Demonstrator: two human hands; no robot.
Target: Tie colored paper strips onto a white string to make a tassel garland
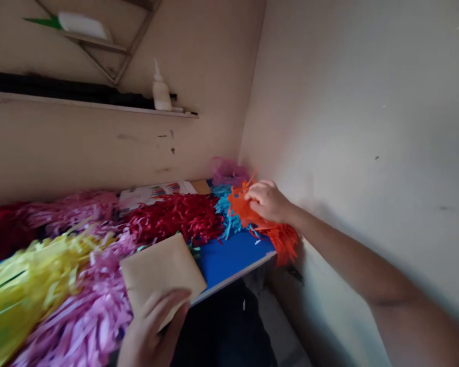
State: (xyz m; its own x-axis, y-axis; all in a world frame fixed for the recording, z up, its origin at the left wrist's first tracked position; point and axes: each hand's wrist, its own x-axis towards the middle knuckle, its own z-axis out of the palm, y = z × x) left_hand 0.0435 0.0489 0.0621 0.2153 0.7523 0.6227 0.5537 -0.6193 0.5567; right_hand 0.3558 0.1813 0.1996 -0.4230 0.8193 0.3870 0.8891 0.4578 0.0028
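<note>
My left hand is at the bottom of the view, fingers closed on the near edge of a tan cardboard sheet that lies tilted over the fringe piles. My right hand reaches to the far right corner of the blue table and is closed on a bundle of orange paper fringe, which hangs over the table's right edge beside the wall. Blue fringe lies just left of the orange bundle.
Piles of red, pink and yellow paper fringe cover the table's left part. A printed sheet and purple fringe lie at the back. A glue bottle stands on a wall shelf. Walls close in behind and to the right.
</note>
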